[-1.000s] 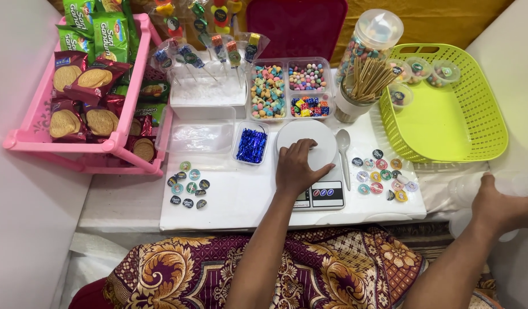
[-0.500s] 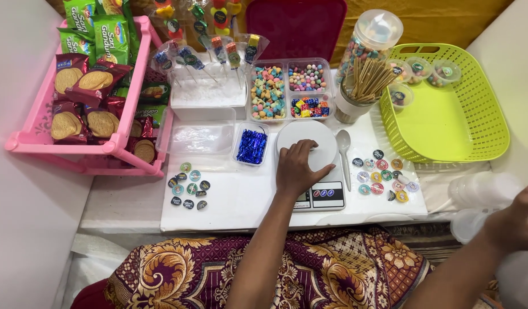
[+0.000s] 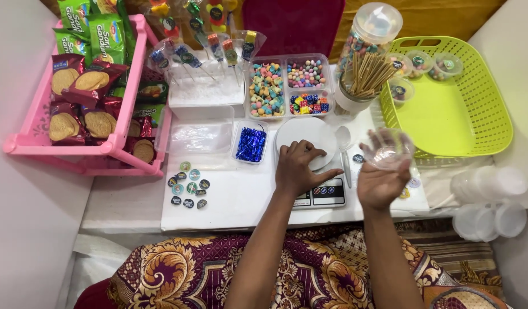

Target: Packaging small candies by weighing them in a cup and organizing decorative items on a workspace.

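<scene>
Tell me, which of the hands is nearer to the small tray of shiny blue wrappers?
Left. The left hand rests on the white scale plate, just right of the blue wrapper tray. The right hand, holding a clear cup, is farther right.

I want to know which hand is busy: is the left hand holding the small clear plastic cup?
No, the right hand holds the clear cup above the table, while the left hand rests flat on the white scale.

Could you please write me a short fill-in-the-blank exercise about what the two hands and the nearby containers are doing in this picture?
1. The left hand rests on the white ____.
2. The right hand holds a clear plastic ____.
3. The basket on the right is ____ in colour.
4. The rack holding biscuit packets is ____.

Missing words: scale; cup; green; pink
</scene>
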